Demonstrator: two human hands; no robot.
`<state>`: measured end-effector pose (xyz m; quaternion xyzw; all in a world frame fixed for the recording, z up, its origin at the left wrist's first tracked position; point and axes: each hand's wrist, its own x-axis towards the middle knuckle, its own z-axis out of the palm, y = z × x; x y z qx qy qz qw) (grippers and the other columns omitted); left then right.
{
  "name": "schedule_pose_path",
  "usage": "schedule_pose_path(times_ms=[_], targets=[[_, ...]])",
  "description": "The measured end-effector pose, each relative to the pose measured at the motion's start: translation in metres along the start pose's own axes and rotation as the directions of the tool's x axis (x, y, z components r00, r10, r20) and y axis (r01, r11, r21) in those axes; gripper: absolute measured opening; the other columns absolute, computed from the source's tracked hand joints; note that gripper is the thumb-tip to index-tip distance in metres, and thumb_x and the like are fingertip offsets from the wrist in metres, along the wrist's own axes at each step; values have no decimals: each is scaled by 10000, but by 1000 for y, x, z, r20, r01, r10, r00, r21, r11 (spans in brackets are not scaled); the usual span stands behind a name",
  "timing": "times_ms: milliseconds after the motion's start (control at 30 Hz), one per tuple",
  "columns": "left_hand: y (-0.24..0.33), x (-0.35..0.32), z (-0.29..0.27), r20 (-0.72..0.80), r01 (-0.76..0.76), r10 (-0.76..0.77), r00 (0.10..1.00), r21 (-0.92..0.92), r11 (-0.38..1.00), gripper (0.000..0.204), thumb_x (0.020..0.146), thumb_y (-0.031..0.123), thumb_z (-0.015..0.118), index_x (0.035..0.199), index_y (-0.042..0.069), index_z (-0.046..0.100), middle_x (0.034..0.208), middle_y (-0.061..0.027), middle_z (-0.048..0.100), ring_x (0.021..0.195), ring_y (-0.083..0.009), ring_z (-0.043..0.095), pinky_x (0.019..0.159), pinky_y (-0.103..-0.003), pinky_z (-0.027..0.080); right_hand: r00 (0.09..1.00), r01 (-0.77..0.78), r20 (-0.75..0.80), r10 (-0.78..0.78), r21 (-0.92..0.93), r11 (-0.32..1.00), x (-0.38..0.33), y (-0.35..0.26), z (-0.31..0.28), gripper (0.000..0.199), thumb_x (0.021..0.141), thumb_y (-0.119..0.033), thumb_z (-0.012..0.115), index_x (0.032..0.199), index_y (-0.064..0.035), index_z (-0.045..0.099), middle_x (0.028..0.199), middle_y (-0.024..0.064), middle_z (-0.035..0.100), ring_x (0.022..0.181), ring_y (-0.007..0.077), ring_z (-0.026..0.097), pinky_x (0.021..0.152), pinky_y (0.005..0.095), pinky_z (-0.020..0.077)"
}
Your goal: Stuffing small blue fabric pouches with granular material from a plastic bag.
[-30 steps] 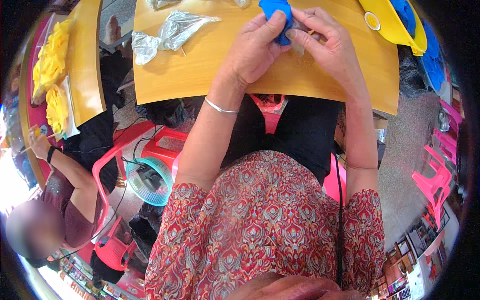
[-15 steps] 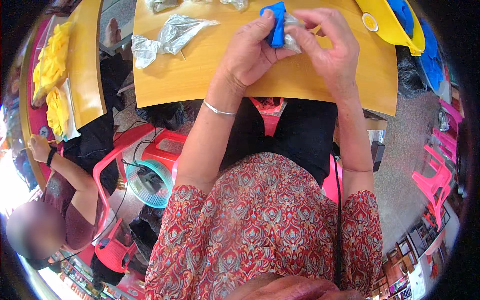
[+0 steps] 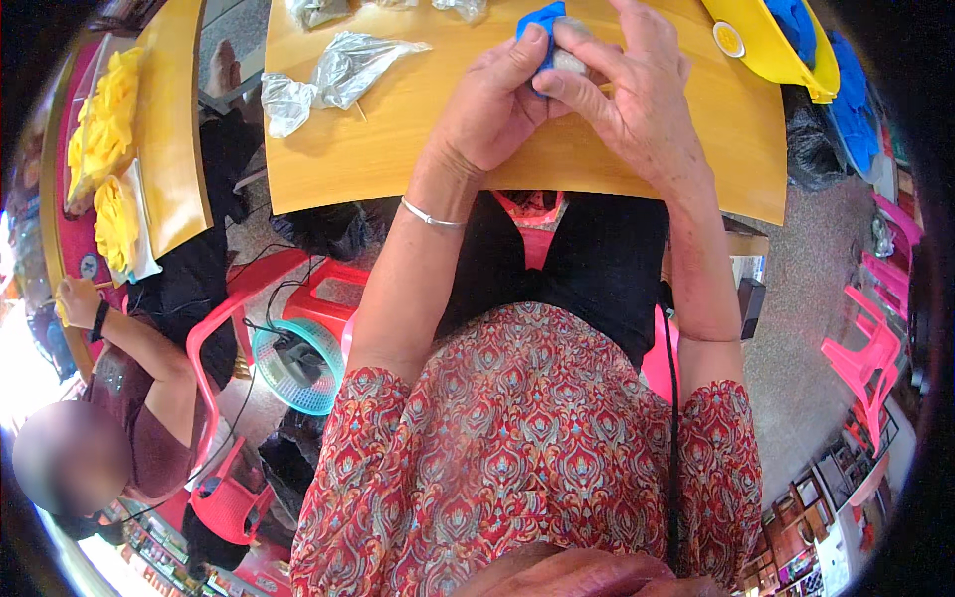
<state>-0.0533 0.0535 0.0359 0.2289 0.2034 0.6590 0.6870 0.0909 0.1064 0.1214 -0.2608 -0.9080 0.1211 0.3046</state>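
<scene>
Together, the fingers of both hands close around a small blue piece (image 3: 542, 20) at the far edge of the wooden bench (image 3: 378, 149). The left hand (image 3: 487, 104) curls its fingers (image 3: 527, 50) in from the left, thumb and forefinger pinched against the blue piece, so that only its top corner shows above the knuckles. The right hand (image 3: 637, 95) meets it from the other side, its fingers (image 3: 587, 45) bent tightly over a pale, shiny bit of clear wrapping (image 3: 570, 62) that sits pressed between the two hands, just beside the blue piece. Neither hand is spread; both are gripping, fingertips touching each other and the thing between them. What shape the blue piece has below the fingers cannot be told, since they cover most of it.

A thin silver bangle (image 3: 430, 214) circles the left wrist. Both forearms rise from a red patterned blouse (image 3: 527, 458) at the lower edge.

Left of the hands, well apart, crumpled clear plastic bags (image 3: 333, 75) lie on the bench. At the upper right corner rests a yellow tray (image 3: 771, 45) with blue things in it. Another bench at far left carries yellow flowers (image 3: 104, 129), and a second person (image 3: 139, 398) sits there on a red plastic chair (image 3: 224, 328) near a teal fan (image 3: 298, 363) on the floor.
</scene>
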Motion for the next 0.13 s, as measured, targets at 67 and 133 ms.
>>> schedule_pose_path(times_ms=[67, 133], targets=[[0, 0, 0, 0, 7, -7, 1000, -28, 1000, 390, 992, 346, 481, 1189, 15, 540, 1115, -117, 625, 1033, -224, 630, 904, -360, 529, 998, -66, -4, 68, 208, 976, -2, 5, 7, 514, 838, -487, 664, 1078, -32, 680, 1359, 211, 429, 1175, 383, 456, 992, 483, 342], [1, -1, 4, -49, 22, -24, 999, -51, 998, 373, 983, 331, 509, 1197, 28, 538, 1118, -104, 627, 1074, -210, 608, 954, -382, 497, 991, -123, 9, 131, 411, 903, -4, 8, 12, 502, 845, -476, 663, 1079, -33, 680, 1373, 201, 425, 1198, 379, 447, 1001, 484, 335]])
